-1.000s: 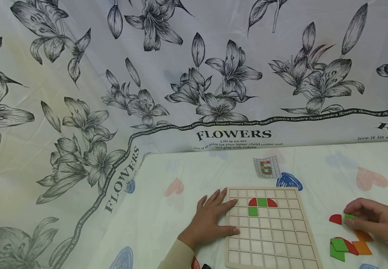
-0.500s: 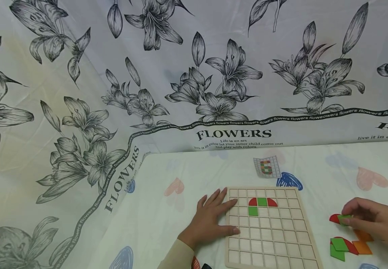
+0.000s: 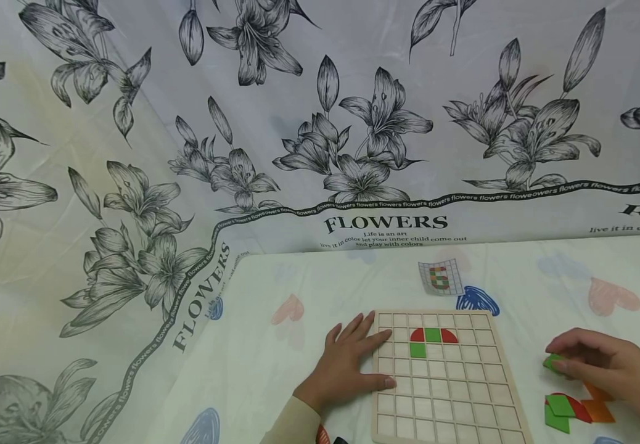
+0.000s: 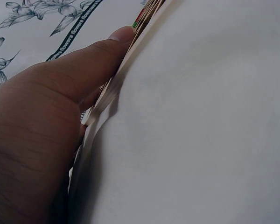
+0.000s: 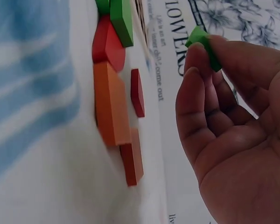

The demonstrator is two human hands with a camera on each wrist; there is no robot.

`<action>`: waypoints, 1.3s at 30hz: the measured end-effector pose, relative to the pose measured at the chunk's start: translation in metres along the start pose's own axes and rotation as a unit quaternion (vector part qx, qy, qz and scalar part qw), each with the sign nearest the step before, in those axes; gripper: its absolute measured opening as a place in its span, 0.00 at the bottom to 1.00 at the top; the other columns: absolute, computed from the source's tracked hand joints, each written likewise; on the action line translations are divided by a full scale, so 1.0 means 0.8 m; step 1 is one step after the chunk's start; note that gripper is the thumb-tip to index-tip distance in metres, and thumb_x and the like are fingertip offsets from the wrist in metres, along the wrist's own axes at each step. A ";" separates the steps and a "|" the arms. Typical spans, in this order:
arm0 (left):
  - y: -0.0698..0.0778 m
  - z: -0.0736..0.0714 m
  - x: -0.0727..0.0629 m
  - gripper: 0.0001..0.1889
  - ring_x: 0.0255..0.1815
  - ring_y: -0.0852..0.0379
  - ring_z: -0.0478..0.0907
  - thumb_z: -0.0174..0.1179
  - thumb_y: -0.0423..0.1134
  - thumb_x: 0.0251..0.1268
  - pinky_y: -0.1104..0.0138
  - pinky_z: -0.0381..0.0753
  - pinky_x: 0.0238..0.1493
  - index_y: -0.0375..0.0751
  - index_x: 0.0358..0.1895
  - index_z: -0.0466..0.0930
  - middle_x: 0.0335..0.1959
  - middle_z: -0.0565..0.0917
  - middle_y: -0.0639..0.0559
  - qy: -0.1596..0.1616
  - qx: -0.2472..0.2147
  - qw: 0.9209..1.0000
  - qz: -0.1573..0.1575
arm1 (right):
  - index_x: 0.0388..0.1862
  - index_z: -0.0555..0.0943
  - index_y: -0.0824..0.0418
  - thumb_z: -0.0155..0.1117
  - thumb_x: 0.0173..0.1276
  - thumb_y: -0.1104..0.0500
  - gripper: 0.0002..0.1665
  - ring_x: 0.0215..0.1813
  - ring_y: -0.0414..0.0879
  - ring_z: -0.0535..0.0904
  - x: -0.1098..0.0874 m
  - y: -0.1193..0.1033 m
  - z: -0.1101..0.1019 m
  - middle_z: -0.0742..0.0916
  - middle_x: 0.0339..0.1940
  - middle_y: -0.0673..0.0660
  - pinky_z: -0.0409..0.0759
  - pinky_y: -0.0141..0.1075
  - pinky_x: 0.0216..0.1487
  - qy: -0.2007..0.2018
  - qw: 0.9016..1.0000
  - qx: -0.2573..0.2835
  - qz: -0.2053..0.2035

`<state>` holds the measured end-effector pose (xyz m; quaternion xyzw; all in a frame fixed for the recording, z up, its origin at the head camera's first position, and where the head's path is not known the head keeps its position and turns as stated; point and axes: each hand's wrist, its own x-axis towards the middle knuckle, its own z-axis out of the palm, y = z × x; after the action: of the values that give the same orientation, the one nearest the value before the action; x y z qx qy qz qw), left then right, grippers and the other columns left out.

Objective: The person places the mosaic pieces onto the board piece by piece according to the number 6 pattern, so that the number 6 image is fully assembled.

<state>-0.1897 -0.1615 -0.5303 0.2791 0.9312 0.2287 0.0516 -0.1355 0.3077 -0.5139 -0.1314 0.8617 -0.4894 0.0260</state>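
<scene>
My left hand (image 3: pixel 344 364) lies with spread fingers on the left edge of a wooden grid board (image 3: pixel 470 388). In the left wrist view the thumb (image 4: pixel 93 60) touches the board's rim. On the board, a green square tile (image 3: pixel 433 335) sits between two red rounded-corner tiles (image 3: pixel 417 335), and another green square tile (image 3: pixel 418 350) lies below the left one. Right of the board, my right hand (image 3: pixel 608 370) pinches a green tile (image 5: pixel 197 36) between thumb and fingertips, raised off the table. A red tile (image 5: pixel 137 93) lies on the cloth, hidden in the head view.
Loose green tiles (image 3: pixel 560 405), a red tile (image 3: pixel 579 409) and orange tiles (image 3: pixel 597 411) lie together below the right hand. A small pattern card (image 3: pixel 441 277) lies behind the board. Flower-printed cloth (image 3: pixel 353 135) hangs behind the table.
My right hand has shifted slightly left with the green tile, which now covers the loose red tile in the head view. The left hand and the board have stayed in place.
</scene>
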 end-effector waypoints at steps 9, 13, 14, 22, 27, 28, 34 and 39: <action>0.002 -0.002 -0.002 0.45 0.89 0.58 0.41 0.64 0.78 0.65 0.36 0.42 0.81 0.73 0.84 0.67 0.90 0.50 0.63 -0.001 -0.002 1.000 0.001 | 0.47 0.80 0.64 0.67 0.77 0.73 0.07 0.37 0.46 0.84 0.003 -0.014 0.014 0.87 0.36 0.53 0.85 0.32 0.37 -0.035 0.998 0.047 -0.011; 0.004 -0.003 -0.002 0.45 0.89 0.57 0.42 0.63 0.78 0.65 0.36 0.43 0.81 0.73 0.84 0.68 0.90 0.51 0.63 0.002 0.001 1.000 0.002 | 0.49 0.79 0.64 0.66 0.79 0.72 0.07 0.38 0.47 0.86 0.006 -0.021 0.020 0.88 0.38 0.55 0.87 0.35 0.38 -0.055 0.996 0.067 -0.011; 0.004 -0.003 -0.002 0.44 0.89 0.57 0.42 0.63 0.78 0.65 0.36 0.43 0.81 0.73 0.84 0.68 0.90 0.50 0.63 0.003 0.002 1.000 0.002 | 0.49 0.80 0.65 0.66 0.79 0.73 0.07 0.39 0.47 0.87 0.007 -0.022 0.022 0.88 0.39 0.55 0.88 0.36 0.38 -0.056 0.996 0.070 -0.018; 0.006 -0.004 -0.001 0.44 0.89 0.57 0.42 0.63 0.78 0.65 0.36 0.43 0.81 0.73 0.84 0.68 0.90 0.50 0.63 0.003 0.003 1.000 0.002 | 0.52 0.87 0.60 0.69 0.76 0.71 0.10 0.39 0.42 0.84 0.015 -0.034 0.038 0.90 0.43 0.48 0.82 0.29 0.39 -0.036 0.997 0.021 -0.064; 0.006 -0.004 -0.002 0.44 0.89 0.57 0.42 0.63 0.77 0.65 0.36 0.42 0.81 0.73 0.84 0.68 0.90 0.51 0.63 0.001 0.002 1.000 0.000 | 0.51 0.87 0.57 0.70 0.76 0.70 0.11 0.41 0.42 0.85 0.023 -0.044 0.048 0.90 0.44 0.49 0.82 0.29 0.40 -0.037 0.996 0.023 -0.078; 0.006 -0.004 -0.002 0.44 0.89 0.57 0.42 0.64 0.77 0.65 0.36 0.42 0.81 0.73 0.84 0.68 0.90 0.50 0.63 0.000 0.002 1.000 0.000 | 0.51 0.87 0.57 0.71 0.76 0.70 0.11 0.41 0.42 0.85 0.025 -0.047 0.050 0.90 0.45 0.49 0.83 0.29 0.41 -0.037 0.996 0.023 -0.081; 0.007 -0.005 -0.001 0.44 0.89 0.56 0.42 0.64 0.77 0.65 0.36 0.42 0.81 0.72 0.84 0.67 0.90 0.50 0.63 -0.001 0.006 1.000 0.001 | 0.55 0.88 0.57 0.71 0.77 0.67 0.12 0.46 0.42 0.85 0.035 -0.062 0.062 0.90 0.50 0.52 0.84 0.29 0.46 -0.052 0.994 0.033 -0.092; 0.007 -0.007 -0.002 0.44 0.89 0.56 0.42 0.64 0.77 0.65 0.36 0.42 0.82 0.72 0.84 0.68 0.90 0.50 0.62 -0.004 0.003 1.000 0.000 | 0.56 0.88 0.55 0.71 0.79 0.64 0.11 0.48 0.42 0.86 0.044 -0.076 0.070 0.89 0.53 0.54 0.85 0.31 0.48 -0.075 0.992 0.043 -0.088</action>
<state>-0.1870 -0.1606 -0.5227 0.2802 0.9317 0.2247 0.0544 -0.1471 0.2222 -0.4886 -0.2423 0.8204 -0.5151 0.0530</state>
